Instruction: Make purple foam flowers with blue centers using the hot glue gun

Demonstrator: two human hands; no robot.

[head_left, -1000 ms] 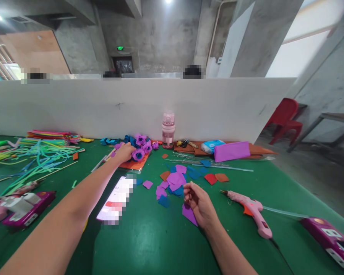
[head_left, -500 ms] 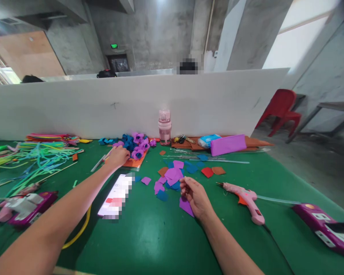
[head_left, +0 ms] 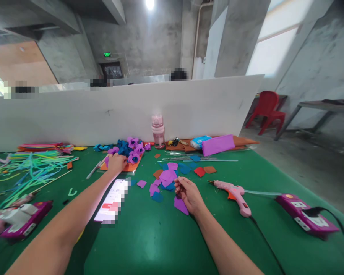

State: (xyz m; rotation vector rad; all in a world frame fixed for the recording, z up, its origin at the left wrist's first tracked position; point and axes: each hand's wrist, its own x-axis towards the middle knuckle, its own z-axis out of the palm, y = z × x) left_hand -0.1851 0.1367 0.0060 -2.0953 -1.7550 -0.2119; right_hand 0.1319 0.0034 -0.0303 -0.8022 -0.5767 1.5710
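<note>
The green counter is crowded from end to end, and that clutter is the main hazard. On its right side a purple power strip trails a black cable off the near edge — a forearm drawn back could likely snag it and drag the strip. Left of it lies the pink glue gun, nozzle pointing toward the middle of the counter; if it is hot, the nozzle sits near enough to the right wrist to burn it on a careless sweep, and a drip could foul the counter.

The left hand is stretched far forward, fingers curled down onto the orange sheet just in front of the heap of purple and blue foam flowers; whether it pinches anything I cannot tell. That long reach passes over the phone, which an elbow might knock.

The right hand rests near the middle, fingers loosely curled with thumb against fingertips, its heel on a purple foam petal beside the loose cut pieces — light scraps that a quick move would probably scatter.
</note>
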